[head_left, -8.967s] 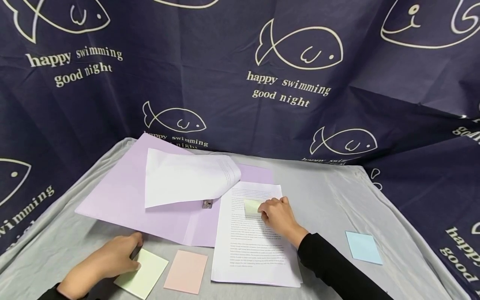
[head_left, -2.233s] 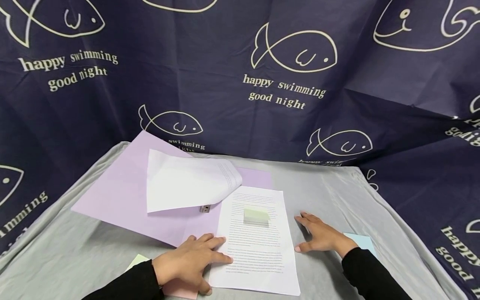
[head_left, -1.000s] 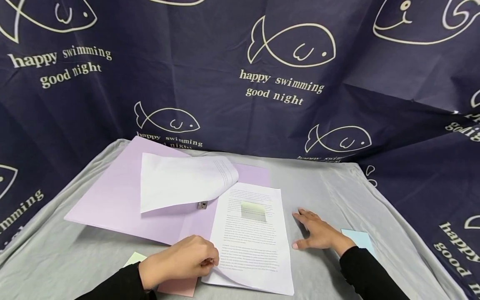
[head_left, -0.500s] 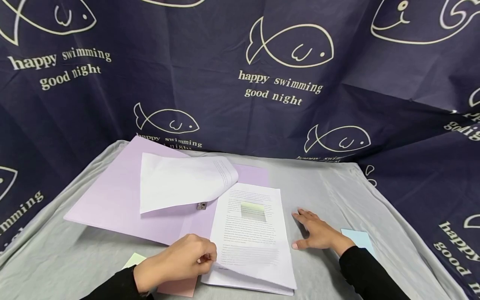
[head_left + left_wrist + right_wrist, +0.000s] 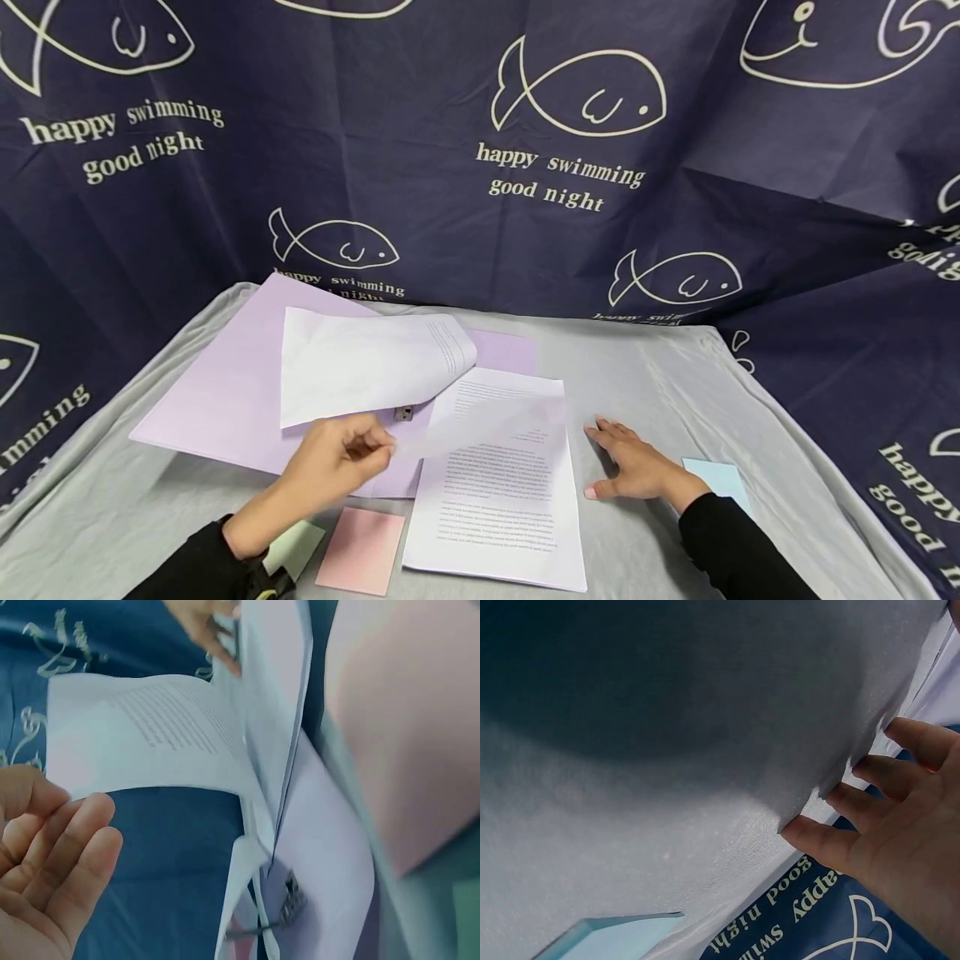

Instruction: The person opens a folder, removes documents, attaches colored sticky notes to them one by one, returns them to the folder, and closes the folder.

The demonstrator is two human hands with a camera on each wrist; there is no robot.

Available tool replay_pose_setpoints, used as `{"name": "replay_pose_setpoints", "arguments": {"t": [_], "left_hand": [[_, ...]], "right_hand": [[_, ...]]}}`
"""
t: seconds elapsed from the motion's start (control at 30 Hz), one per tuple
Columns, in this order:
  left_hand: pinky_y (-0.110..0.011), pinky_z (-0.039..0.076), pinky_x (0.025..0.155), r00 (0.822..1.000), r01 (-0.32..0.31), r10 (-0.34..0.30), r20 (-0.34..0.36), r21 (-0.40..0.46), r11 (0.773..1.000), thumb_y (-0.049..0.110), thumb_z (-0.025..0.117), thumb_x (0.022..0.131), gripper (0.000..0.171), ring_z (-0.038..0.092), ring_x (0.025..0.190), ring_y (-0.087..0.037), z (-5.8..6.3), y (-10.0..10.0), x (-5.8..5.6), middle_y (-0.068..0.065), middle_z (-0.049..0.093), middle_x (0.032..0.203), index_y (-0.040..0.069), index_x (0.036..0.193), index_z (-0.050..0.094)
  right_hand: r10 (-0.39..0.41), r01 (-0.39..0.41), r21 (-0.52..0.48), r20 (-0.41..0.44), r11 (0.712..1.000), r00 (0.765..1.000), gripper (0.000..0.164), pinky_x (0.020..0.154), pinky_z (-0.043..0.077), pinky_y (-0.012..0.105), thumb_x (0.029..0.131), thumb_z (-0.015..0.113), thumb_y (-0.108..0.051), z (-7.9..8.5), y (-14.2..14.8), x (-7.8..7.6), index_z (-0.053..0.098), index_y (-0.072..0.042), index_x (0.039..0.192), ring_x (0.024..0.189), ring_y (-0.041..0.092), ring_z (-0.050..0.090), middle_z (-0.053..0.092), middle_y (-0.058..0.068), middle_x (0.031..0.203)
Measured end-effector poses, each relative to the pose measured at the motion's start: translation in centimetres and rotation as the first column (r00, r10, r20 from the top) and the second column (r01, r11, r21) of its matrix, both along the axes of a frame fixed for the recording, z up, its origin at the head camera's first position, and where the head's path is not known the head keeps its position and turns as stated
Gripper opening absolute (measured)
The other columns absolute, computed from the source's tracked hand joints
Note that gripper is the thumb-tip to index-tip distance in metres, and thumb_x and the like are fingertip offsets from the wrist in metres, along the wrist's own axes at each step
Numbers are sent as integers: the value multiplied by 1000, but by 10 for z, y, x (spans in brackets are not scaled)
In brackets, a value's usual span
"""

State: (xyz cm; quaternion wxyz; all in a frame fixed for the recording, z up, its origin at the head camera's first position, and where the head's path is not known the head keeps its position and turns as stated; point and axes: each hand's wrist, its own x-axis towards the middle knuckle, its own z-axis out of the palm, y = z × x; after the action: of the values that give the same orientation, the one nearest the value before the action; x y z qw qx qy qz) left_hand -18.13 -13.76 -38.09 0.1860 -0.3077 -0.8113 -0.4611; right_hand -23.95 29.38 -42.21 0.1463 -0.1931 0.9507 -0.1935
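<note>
My left hand (image 5: 330,462) pinches the corner of a printed sheet (image 5: 150,735) between thumb and fingers, holding it raised and curved over the stack. Beneath lies the stack of printed pages (image 5: 498,517), on the right part of an open lilac folder (image 5: 217,392). Another sheet (image 5: 360,358), turned over, curls across the folder's left side. By its lower edge shows the metal clip (image 5: 403,412). My right hand (image 5: 637,467) rests on the cloth right of the stack, fingers spread, fingertips (image 5: 799,829) touching the cloth. The green note on the page is hidden.
A pink sticky-note pad (image 5: 362,550) lies left of the stack, with a green pad (image 5: 298,546) beside it, partly covered by my left wrist. A blue pad (image 5: 720,479) sits behind my right wrist. A navy fish-print curtain (image 5: 435,167) hangs behind the grey-clothed table (image 5: 637,367).
Earlier, my right hand held the green note on the page, then moved to the cloth. My left hand went from the pads to the page's corner, lifting the sheet up and leftward.
</note>
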Motion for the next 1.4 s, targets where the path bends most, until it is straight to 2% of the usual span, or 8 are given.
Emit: {"name": "replay_pose_setpoints", "arguments": {"t": [0.2,0.33,0.43,0.7,0.83,1.03,1.23,1.4], "left_hand": [[-16,49,54,978,-188,187,88,1,982,-7,75,81,18,60,61,7,6,-13,-6,2,72,68,11,79,72],[-20,49,52,945,-267,262,198,-2,964,-4,74,84,14,65,60,2,10,-18,-8,-1,74,71,10,81,72],[-21,49,51,921,-314,303,246,8,949,-3,72,85,10,67,59,-2,12,-22,-10,-6,75,73,6,83,72],[-19,49,52,888,-388,364,282,32,921,0,73,86,3,65,57,4,14,-35,-19,-10,76,74,2,84,71],[-18,49,52,869,-425,397,296,33,905,6,73,88,6,65,56,4,13,-42,-23,-6,75,71,0,88,71],[-18,50,54,823,-499,475,310,-4,867,7,71,88,6,66,55,3,14,-50,-27,5,73,65,1,89,71],[-16,47,55,792,-545,527,308,-35,838,8,69,89,9,63,55,7,17,-58,-31,-3,75,69,0,92,72],[-17,42,58,748,-597,598,288,-102,796,9,67,88,10,60,55,11,17,-66,-32,-3,75,70,2,94,72]], "right_hand": [[-8,8,2,10,1000,1000,100,110,27,75,74,87,-42,0,0,1,43,7,149,145,61,24,28,36,159],[-9,9,-3,18,1000,1000,100,111,27,74,74,86,-42,0,0,1,42,6,150,145,61,23,28,35,160],[-3,3,-4,13,1000,1000,100,110,27,74,74,86,-42,0,0,1,42,6,150,145,61,23,28,36,160],[-5,6,-13,14,1000,1000,100,110,27,75,74,87,-42,-1,1,1,42,7,149,145,61,24,28,36,159],[-1,1,-10,8,1000,1000,99,109,28,75,75,86,-42,-2,1,1,42,7,149,145,61,24,28,36,159],[-1,1,-10,13,1000,1000,100,110,27,74,75,86,-42,-1,0,1,42,8,149,146,60,24,28,36,159],[-3,3,-10,6,1000,1000,100,111,26,74,75,86,-42,-1,0,1,42,8,149,145,61,24,28,37,159],[-3,3,-14,10,1000,1000,101,110,26,75,75,86,-43,0,0,1,41,8,149,145,61,23,27,36,159]]}}
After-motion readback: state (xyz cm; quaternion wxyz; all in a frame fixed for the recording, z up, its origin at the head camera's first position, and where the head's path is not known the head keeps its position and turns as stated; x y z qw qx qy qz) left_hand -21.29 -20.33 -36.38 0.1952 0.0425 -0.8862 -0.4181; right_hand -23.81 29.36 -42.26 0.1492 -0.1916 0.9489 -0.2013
